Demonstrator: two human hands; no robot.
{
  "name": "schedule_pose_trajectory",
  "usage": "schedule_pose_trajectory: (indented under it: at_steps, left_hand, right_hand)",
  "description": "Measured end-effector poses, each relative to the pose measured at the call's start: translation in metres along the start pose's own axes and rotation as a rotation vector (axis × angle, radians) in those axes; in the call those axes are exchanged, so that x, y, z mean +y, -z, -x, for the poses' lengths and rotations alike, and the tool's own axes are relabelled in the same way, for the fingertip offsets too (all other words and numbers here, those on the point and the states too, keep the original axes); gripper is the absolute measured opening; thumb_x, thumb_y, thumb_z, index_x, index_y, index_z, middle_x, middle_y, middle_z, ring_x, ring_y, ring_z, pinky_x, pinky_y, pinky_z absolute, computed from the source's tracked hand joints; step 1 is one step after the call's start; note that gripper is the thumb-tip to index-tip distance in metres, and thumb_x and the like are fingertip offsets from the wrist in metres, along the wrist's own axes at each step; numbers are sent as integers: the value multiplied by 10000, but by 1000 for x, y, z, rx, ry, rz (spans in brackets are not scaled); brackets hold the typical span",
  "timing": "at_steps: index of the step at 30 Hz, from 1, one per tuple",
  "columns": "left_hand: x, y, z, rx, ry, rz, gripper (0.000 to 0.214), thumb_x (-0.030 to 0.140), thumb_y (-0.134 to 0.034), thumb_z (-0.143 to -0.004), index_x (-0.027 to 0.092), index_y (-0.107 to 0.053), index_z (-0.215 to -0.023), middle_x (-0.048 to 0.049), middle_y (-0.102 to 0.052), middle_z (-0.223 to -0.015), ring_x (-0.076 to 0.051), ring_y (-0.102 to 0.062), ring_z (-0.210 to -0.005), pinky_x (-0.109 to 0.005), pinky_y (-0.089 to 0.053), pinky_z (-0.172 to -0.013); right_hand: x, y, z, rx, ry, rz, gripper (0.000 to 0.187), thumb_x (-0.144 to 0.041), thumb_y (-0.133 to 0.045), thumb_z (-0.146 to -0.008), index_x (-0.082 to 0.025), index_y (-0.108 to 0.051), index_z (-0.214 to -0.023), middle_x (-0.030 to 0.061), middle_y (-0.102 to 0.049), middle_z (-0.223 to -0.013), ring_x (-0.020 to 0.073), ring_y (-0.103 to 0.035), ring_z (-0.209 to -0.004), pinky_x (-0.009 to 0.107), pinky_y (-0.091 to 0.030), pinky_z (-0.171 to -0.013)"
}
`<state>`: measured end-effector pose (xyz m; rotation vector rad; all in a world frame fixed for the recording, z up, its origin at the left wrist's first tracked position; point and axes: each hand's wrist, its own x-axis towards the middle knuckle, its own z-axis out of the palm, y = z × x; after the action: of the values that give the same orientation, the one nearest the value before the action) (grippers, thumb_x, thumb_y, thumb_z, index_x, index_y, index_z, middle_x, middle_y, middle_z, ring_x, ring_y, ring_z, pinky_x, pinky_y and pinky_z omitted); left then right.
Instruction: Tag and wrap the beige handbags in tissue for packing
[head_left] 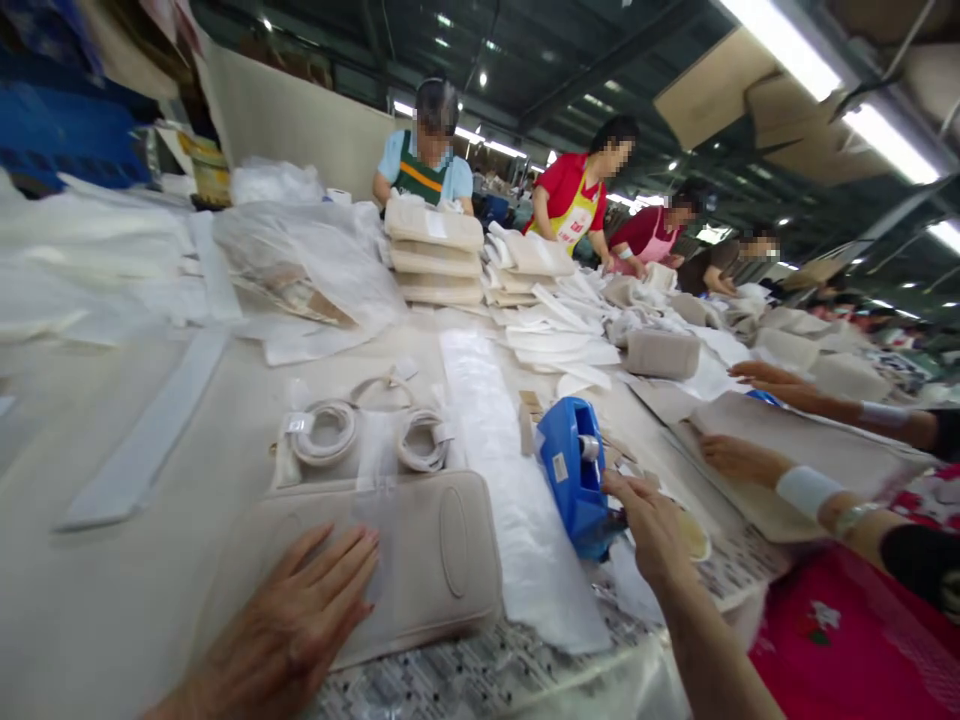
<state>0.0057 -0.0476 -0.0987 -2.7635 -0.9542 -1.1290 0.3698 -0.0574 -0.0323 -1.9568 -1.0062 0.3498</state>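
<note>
My left hand [289, 610] lies flat, fingers stretched out, on a beige handbag [427, 560] at the table's near edge. A clear strip [379, 490] runs over the bag toward two coiled straps [326, 435] behind it, which are bound with white wraps. A thin handle loop [382, 385] lies between the coils. My right hand [649, 520] is at the near right side of a blue tape dispenser [562, 460], fingers extended toward it. Nothing shows in that hand; its thumb is mostly hidden.
A long white translucent sheet [487, 400] runs between bag and dispenser. Stacked beige bags [435, 255] and white wrapping [315, 250] stand behind. At right, a co-worker's hands [742, 460] rest over a beige sheet [795, 430]. Several people work along the far side.
</note>
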Motion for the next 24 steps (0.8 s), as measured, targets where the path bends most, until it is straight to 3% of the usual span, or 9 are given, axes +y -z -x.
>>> schedule_pose_trajectory:
  at_steps: [3, 5, 8, 11, 14, 17, 20, 22, 24]
  left_hand:
    - [2, 3, -3, 26, -9, -17, 278, 242, -385, -951, 170, -640, -1037, -58, -691, -1066, -169, -594, -1051, -348, -256, -1078]
    - [3, 4, -5, 33, -19, -38, 293, 238, -368, -956, 167, -644, -1024, -60, -696, -1049, -164, -598, -1037, -341, -255, -1076]
    - [3, 3, -6, 37, -40, -59, 308, 241, -354, -960, 167, -646, -1023, -63, -698, -1046, -161, -597, -1039, -332, -250, -1077]
    - [1, 1, -5, 60, -27, -60, 297, 255, -365, -955, 184, -644, -1028, -49, -701, -1038, -159, -599, -1041, -335, -253, -1080]
    - [-4, 1, -1, 30, -89, -125, 268, 234, -401, -933, 167, -635, -1045, -61, -696, -1045, -175, -597, -1054, -358, -249, -1087]
    - [-10, 5, 2, -52, -193, -202, 256, 201, -442, -899, 156, -626, -1073, -69, -685, -1073, -190, -589, -1075, -368, -238, -1091]
    - [-11, 5, 4, -64, -170, -196, 269, 190, -423, -902, 168, -618, -1087, -63, -683, -1079, -188, -590, -1073, -370, -252, -1079]
    - [-8, 4, 3, -28, -110, -157, 272, 201, -401, -918, 176, -620, -1078, -60, -686, -1070, -186, -593, -1064, -375, -268, -1065]
    - [-4, 2, 2, 9, -48, -105, 272, 231, -387, -935, 185, -626, -1058, -54, -691, -1059, -184, -592, -1060, -375, -278, -1055]
  right_hand:
    - [-2, -8, -2, -11, -103, -162, 291, -497, -644, -563, -212, -631, -505, 27, -622, -584, 182, -534, -536, 296, -425, -477]
    - [-2, -8, 0, 33, -122, -248, 286, -489, -661, -534, -207, -622, -506, 33, -631, -641, 187, -549, -581, 296, -430, -499]
    - [2, 4, 19, 155, -68, -346, 285, -483, -686, -538, -201, -645, -542, 48, -639, -829, 211, -572, -806, 305, -464, -683]
    - [21, 16, 55, 233, -7, -460, 242, -433, -742, -571, -202, -671, -584, 48, -623, -958, 211, -538, -957, 289, -434, -827]
    - [48, 16, 86, 115, -212, -555, 292, -446, -786, -544, -192, -707, -664, 69, -667, -923, 216, -586, -881, 279, -480, -736]
    - [62, 6, 96, -17, -431, -636, 365, -490, -780, -547, -182, -711, -730, 41, -670, -686, 181, -603, -651, 273, -500, -597]
    - [63, 3, 92, -45, -453, -609, 407, -513, -786, -495, -166, -681, -679, -17, -575, -503, 126, -509, -464, 235, -432, -451]
    - [61, 9, 91, -45, -430, -491, 447, -551, -779, -450, -156, -655, -619, -30, -531, -449, 111, -459, -417, 221, -380, -402]
    - [56, 20, 95, -89, -343, -302, 458, -597, -728, -510, -160, -649, -619, -31, -516, -437, 113, -455, -416, 220, -377, -402]
